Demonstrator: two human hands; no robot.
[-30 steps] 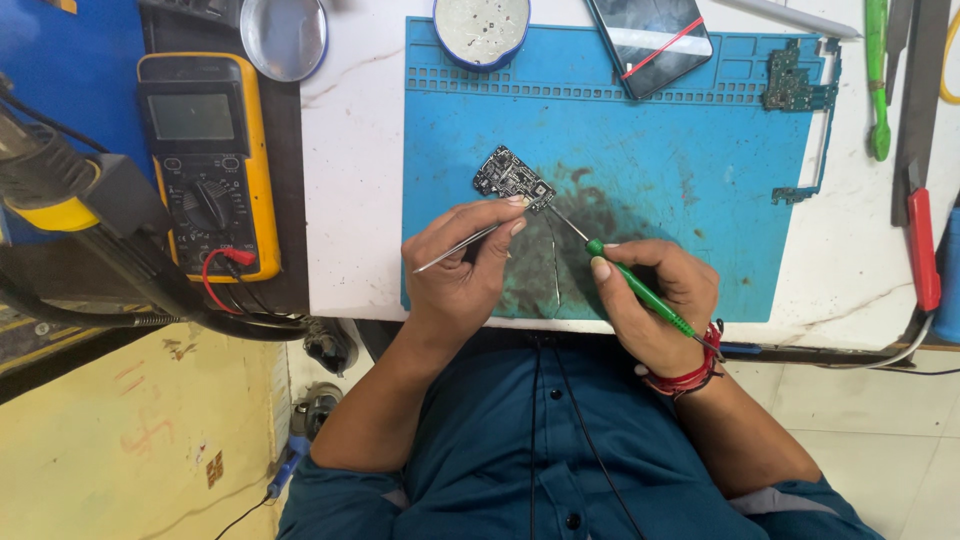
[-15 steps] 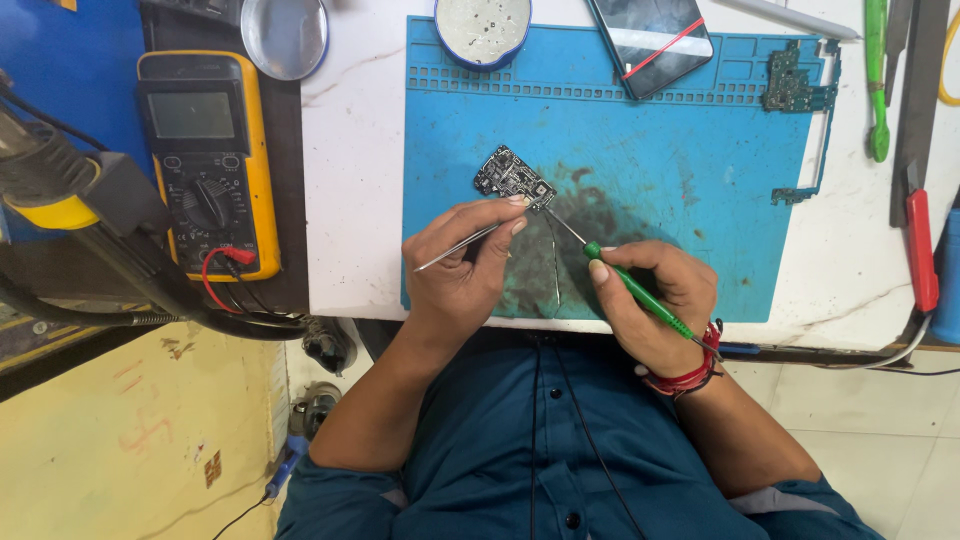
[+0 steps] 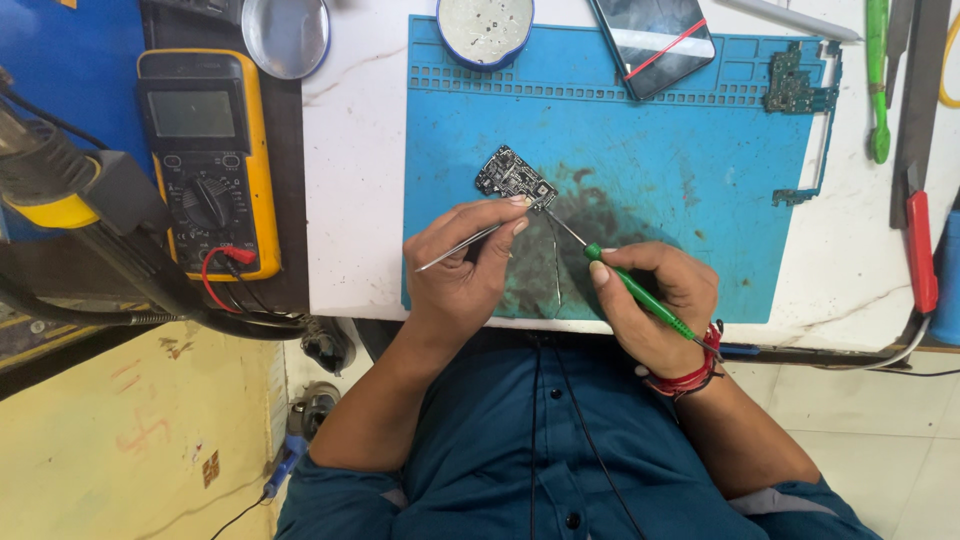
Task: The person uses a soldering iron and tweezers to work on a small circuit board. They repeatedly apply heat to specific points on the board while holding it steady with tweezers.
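While the small dark circuit board (image 3: 514, 177) lies on the blue mat (image 3: 690, 150) in the middle of the white desk (image 3: 355, 180), both hands work at its lower right corner. The left hand (image 3: 465, 275) has its fingers pinched tight around thin metal tweezers (image 3: 470, 243), and the tips of the tweezers reach up to the edge of the board. The right hand (image 3: 655, 305) has its fingers wrapped around a green-handled tool (image 3: 640, 295), held like a pencil, and its thin metal point touches the board close to the tweezer tips. It looks as if the work is in the middle: the board is bare and open, the tools are on it, and a dark smudge (image 3: 590, 215) stains the mat just beside the board. What is already fixed on the board is too small to tell, and nothing shows that the board is being put back into anything yet. A phone (image 3: 652, 35) with a red band around it lies at the top of the mat, and another green board piece (image 3: 795, 90) sits at the mat's far right corner, both well apart from the hands. A round tin (image 3: 485, 25) sits at the top edge of the mat. A yellow meter (image 3: 205, 160) with a red plug lies off to the left, untouched.
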